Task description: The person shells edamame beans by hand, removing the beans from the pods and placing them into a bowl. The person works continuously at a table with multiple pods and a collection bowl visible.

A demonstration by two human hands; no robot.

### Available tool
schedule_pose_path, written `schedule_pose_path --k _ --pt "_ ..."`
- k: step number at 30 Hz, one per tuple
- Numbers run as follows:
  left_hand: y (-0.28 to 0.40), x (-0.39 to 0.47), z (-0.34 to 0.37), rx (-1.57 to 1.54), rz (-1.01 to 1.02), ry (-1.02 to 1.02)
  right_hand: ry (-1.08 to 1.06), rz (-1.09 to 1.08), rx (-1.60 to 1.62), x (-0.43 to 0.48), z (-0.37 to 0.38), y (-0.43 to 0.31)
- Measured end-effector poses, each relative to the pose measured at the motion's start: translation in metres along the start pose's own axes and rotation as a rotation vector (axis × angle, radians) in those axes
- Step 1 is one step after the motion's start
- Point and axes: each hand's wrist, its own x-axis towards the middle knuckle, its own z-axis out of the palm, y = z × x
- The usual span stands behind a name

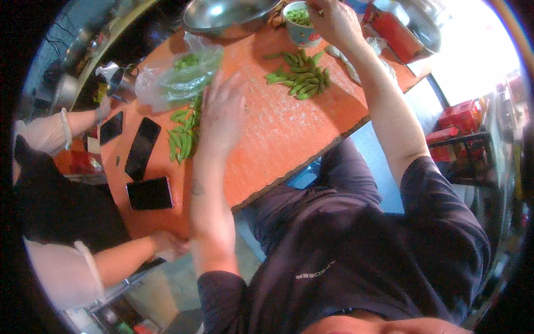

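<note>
My left hand (222, 110), blurred, is spread palm down over the orange tabletop (267, 137), beside a pile of green bean pods (182, 135). A clear plastic bag (183, 81) with green contents lies just beyond those pods. My right hand (336, 23) is at the rim of a paper tub (301, 31) that holds green pieces; its fingertips are partly cut off by the picture's edge, and what they hold cannot be told. Below the tub lies a second pile of bean pods (302, 77), between my two hands.
A large metal bowl (229, 18) stands at the far edge. Several dark phones (149, 193) lie at the left, near a metal cup (121, 84). A person's forearms (125, 259) reach to the table's left side. A crumpled pale cloth or bag (344, 62) lies under my right forearm.
</note>
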Motion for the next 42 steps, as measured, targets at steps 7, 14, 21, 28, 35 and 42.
schedule_pose_path --k 7,14,21,28,35,42 --pt "-0.010 -0.004 -0.005 0.015 -0.099 -0.308 -0.269 -0.164 -0.169 -0.016 0.021 -0.012" --pt "-0.010 -0.003 -0.009 0.043 -0.083 0.117 -0.733 -0.437 -0.359 -0.019 0.075 -0.048" --pt "-0.005 0.002 -0.005 -0.706 -0.636 0.230 -0.733 0.039 0.924 -0.026 0.057 -0.085" --pt "-0.015 -0.002 -0.010 -0.966 -0.663 0.006 -0.778 -0.010 1.143 -0.052 0.059 -0.101" --pt "-0.018 -0.004 -0.037 -1.384 -0.681 -0.370 -0.833 -0.393 0.949 -0.043 0.055 -0.085" --pt "-0.020 -0.007 -0.033 -1.551 -0.693 -0.396 -0.878 -0.304 0.999 -0.051 0.049 -0.093"
